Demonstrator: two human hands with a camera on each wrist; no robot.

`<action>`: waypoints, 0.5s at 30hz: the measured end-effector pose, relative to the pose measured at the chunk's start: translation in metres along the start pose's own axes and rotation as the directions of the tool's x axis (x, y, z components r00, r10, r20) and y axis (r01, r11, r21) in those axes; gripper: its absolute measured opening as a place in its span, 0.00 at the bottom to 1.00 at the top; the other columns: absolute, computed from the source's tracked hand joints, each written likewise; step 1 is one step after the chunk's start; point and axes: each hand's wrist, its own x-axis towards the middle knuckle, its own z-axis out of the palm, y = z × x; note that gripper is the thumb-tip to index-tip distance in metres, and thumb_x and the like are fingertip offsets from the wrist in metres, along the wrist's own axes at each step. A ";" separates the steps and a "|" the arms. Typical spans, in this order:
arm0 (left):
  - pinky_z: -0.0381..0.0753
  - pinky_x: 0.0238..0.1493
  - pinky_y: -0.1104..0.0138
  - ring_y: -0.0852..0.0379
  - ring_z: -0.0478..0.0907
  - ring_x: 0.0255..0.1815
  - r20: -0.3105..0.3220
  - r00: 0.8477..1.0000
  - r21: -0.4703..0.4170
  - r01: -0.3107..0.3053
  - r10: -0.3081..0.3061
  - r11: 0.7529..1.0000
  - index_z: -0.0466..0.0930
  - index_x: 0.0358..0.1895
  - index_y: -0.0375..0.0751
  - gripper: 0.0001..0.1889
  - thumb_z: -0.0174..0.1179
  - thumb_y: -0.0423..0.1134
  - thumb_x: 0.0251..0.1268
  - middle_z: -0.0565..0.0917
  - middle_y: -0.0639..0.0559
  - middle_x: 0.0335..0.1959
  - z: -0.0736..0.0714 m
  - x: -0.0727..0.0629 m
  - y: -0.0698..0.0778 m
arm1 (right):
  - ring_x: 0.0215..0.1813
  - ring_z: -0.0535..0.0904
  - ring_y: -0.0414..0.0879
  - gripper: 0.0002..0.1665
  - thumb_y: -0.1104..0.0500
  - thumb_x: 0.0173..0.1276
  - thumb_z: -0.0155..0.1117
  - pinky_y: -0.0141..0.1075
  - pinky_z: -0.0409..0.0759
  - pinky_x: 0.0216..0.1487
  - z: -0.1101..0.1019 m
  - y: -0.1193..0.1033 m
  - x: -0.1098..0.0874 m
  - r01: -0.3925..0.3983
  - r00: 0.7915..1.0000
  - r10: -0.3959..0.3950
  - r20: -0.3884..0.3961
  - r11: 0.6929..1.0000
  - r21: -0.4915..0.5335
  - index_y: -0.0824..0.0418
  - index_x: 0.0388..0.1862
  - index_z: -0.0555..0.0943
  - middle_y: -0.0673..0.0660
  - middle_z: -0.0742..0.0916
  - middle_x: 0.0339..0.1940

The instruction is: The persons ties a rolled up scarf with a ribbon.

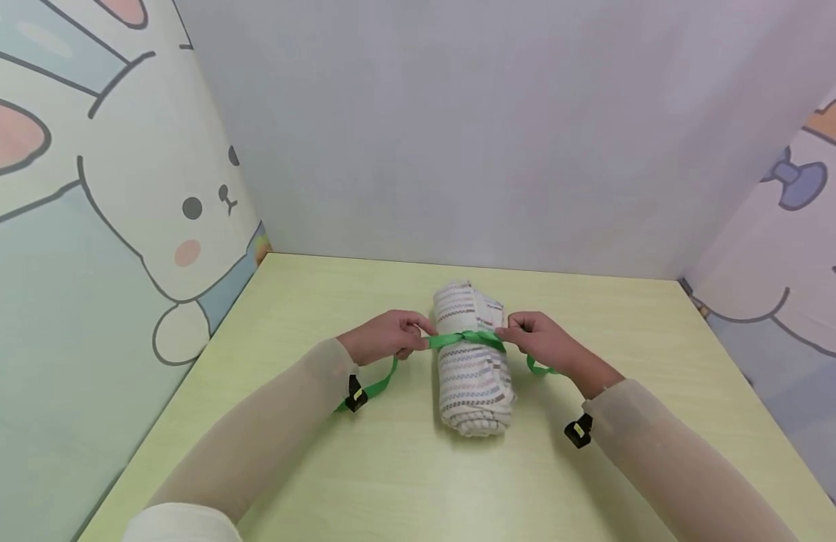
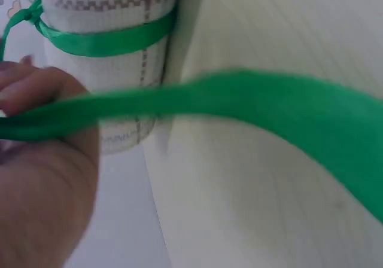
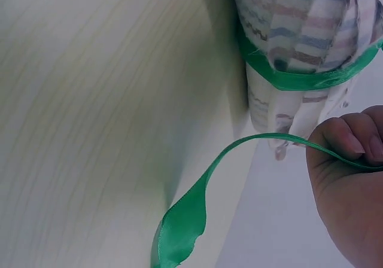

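A rolled-up cloth [image 1: 474, 384], white with rows of coloured dashes, lies on the table with its near end toward me. Round its middle runs a green ribbon [image 1: 482, 337], crossed in a small knot on top. On the left side my left hand [image 1: 389, 335] pinches one end of the ribbon, and the loose tail [image 2: 239, 94] trails past the wrist. My right hand [image 1: 536, 336] holds the other end close to the roll's right side. Its fingers are curled in the right wrist view, where a tail of ribbon [image 3: 185, 223] hangs down from the fist.
The pale yellow-green table [image 1: 364, 482] meets a plain light wall [image 1: 472, 135] at the back. Side walls with cartoon rabbit pictures [image 1: 167, 188] stand at left and right. A small black camera [image 1: 578, 431] sits at the right wrist.
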 end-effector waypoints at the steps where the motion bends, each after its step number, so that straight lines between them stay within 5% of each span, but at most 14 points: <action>1: 0.68 0.33 0.63 0.56 0.64 0.22 -0.006 1.000 0.065 0.028 -0.028 0.998 0.82 0.49 0.34 0.08 0.61 0.36 0.75 0.69 0.53 0.20 0.000 -0.001 0.000 | 0.24 0.64 0.48 0.26 0.49 0.78 0.64 0.40 0.66 0.28 0.000 0.001 0.000 -0.007 1.000 0.007 0.001 1.000 0.000 0.61 0.24 0.67 0.52 0.68 0.18; 6: 0.66 0.33 0.63 0.54 0.64 0.22 -0.020 0.998 0.223 0.068 -0.066 0.972 0.79 0.42 0.25 0.18 0.62 0.43 0.76 0.69 0.53 0.19 0.000 -0.004 -0.003 | 0.24 0.64 0.48 0.26 0.48 0.77 0.64 0.40 0.65 0.25 0.000 0.005 -0.002 -0.043 0.999 0.043 0.007 0.999 -0.004 0.62 0.26 0.67 0.52 0.67 0.19; 15: 0.66 0.39 0.61 0.50 0.68 0.27 -0.118 0.993 0.159 0.030 -0.011 0.987 0.67 0.25 0.41 0.23 0.56 0.50 0.80 0.74 0.47 0.20 -0.005 -0.007 -0.010 | 0.22 0.60 0.48 0.27 0.46 0.79 0.61 0.39 0.64 0.24 -0.001 0.016 0.000 -0.054 0.999 0.054 -0.003 0.999 -0.009 0.60 0.25 0.66 0.50 0.64 0.17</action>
